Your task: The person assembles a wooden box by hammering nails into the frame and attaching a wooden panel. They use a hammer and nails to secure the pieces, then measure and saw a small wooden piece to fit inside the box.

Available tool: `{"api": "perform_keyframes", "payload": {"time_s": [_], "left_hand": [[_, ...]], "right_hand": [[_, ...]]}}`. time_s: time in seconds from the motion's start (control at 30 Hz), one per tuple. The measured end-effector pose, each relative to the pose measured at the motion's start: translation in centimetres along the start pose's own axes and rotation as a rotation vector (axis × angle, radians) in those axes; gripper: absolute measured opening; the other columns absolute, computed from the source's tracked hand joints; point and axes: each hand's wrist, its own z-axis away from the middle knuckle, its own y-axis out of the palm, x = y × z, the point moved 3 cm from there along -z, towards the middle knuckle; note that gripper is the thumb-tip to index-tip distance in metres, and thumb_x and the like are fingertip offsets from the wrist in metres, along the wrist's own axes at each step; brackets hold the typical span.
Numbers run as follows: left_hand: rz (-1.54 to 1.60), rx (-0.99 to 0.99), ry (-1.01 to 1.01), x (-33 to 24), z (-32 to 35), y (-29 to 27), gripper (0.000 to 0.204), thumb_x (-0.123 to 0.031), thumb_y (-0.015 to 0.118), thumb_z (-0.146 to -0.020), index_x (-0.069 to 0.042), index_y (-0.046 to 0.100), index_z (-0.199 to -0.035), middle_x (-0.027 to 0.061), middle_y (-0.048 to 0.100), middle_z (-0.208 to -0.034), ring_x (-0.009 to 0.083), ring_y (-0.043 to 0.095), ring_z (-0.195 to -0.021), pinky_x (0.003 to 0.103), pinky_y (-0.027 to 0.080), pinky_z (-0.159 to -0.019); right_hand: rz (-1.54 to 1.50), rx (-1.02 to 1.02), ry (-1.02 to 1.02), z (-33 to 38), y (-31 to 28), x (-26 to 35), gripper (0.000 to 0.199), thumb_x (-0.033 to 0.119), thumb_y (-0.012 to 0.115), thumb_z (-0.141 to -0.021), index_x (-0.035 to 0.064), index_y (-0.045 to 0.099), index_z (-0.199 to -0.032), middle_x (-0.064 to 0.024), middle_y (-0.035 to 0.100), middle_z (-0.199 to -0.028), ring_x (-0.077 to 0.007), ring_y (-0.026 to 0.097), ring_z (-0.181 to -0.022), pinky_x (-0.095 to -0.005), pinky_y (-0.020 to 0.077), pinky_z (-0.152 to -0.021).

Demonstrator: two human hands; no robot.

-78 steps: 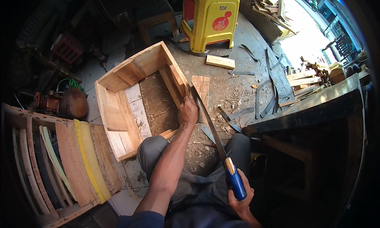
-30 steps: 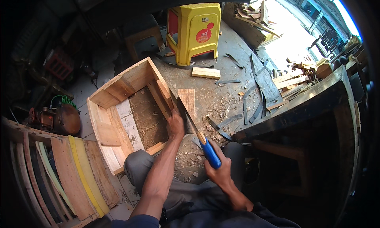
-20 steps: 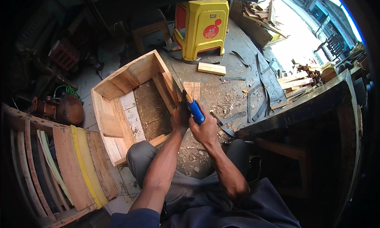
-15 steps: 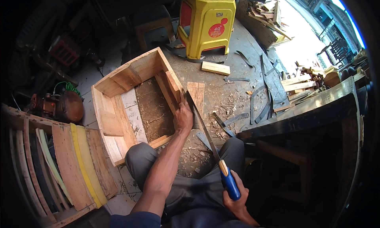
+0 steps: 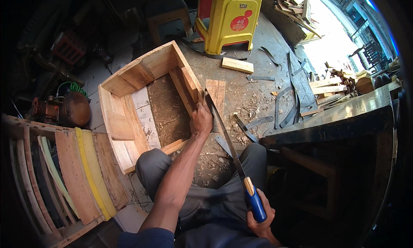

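Since the frame of half a second ago the saw stays drawn back toward the body, with the right hand low in the frame, whereas a little before that the handle was up against the left hand at the crate's edge.

The right hand (image 5: pixel 259 213) sits at the lower middle of the frame, fingers wrapped tight around the blue handle of the hand saw (image 5: pixel 228 149). The saw's long blade runs up and to the left from that handle, and its tip reaches the wooden board (image 5: pixel 216 95) just above the left hand. The left hand (image 5: pixel 201 121) lies near the centre of the frame, fingers curled and pressed down at the near end of that board, where it meets the right wall of the wooden crate (image 5: pixel 129 119). Whether the thumb hooks over the crate wall cannot be told.

The crate is open on top, set on the floor in the middle left of the frame, with its right wall touching the board. The person's knees, in grey trousers, flank a patch of sawdust and chips at the lower centre.

In the upper middle stands a yellow plastic stool (image 5: pixel 230 17), and just below and right of it lies a short wood offcut (image 5: pixel 237 65). Curved painted slats (image 5: pixel 77 175) fill the lower left. A rusty round motor (image 5: pixel 64 110) rests at the left edge. A dark workbench (image 5: pixel 340 119) crosses the right side.
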Motion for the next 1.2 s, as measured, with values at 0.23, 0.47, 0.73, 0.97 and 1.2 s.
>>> {"api": "perform_keyframes", "payload": {"time_s": [0.23,0.47,0.73,0.97,1.2], "left_hand": [[0.036,0.048,0.04,0.7,-1.0,1.9,0.032,-0.026,0.046,-0.108,0.002,0.059,-0.1,0.0318,0.069,-0.08,0.0488,0.071,-0.077,0.057,0.055,-0.063],[-0.005,-0.03,0.032,-0.7,-0.4,0.7,0.036,-0.028,0.043,-0.109,0.003,0.058,-0.099,0.0312,0.069,-0.078,0.049,0.071,-0.073,0.058,0.054,-0.061],[0.009,-0.052,0.063,0.4,-0.8,1.1,0.033,-0.026,0.044,-0.109,0.003,0.06,-0.102,0.0305,0.07,-0.077,0.0497,0.071,-0.071,0.056,0.056,-0.057],[-0.031,-0.05,0.07,0.3,-1.0,1.3,0.029,-0.025,0.047,-0.107,0.002,0.058,-0.101,0.0327,0.069,-0.083,0.0516,0.07,-0.081,0.058,0.056,-0.066],[0.006,-0.033,0.055,-0.9,-0.8,0.9,0.035,-0.028,0.045,-0.108,0.002,0.059,-0.1,0.0328,0.069,-0.081,0.0497,0.071,-0.077,0.058,0.056,-0.063]], "right_hand": [[-0.139,-0.05,-0.049,-17.5,9.6,-1.3,0.06,0.004,0.069,-0.083,0.0062,0.057,-0.142,-0.0251,0.071,-0.108,-0.0354,0.075,-0.079,-0.0388,0.0567,-0.068],[0.0,-0.067,-0.071,-2.4,1.4,-1.3,0.066,-0.004,0.065,-0.071,-0.0038,0.059,-0.138,-0.022,0.073,-0.122,-0.0285,0.078,-0.097,-0.0309,0.0599,-0.085],[-0.088,-0.032,-0.023,-8.1,5.1,-1.7,0.063,-0.003,0.065,-0.076,-0.0016,0.059,-0.139,-0.0236,0.072,-0.118,-0.0244,0.076,-0.1,-0.0311,0.0559,-0.088],[-0.114,-0.076,-0.052,-13.0,6.7,-0.9,0.065,0.001,0.068,-0.079,0.0051,0.056,-0.143,-0.0239,0.073,-0.111,-0.0327,0.077,-0.082,-0.0361,0.0589,-0.069],[-0.051,0.003,-0.013,-4.6,1.0,0.3,0.068,-0.005,0.065,-0.075,-0.0032,0.055,-0.142,-0.0219,0.072,-0.124,-0.0301,0.074,-0.109,-0.0323,0.0579,-0.091]]}}
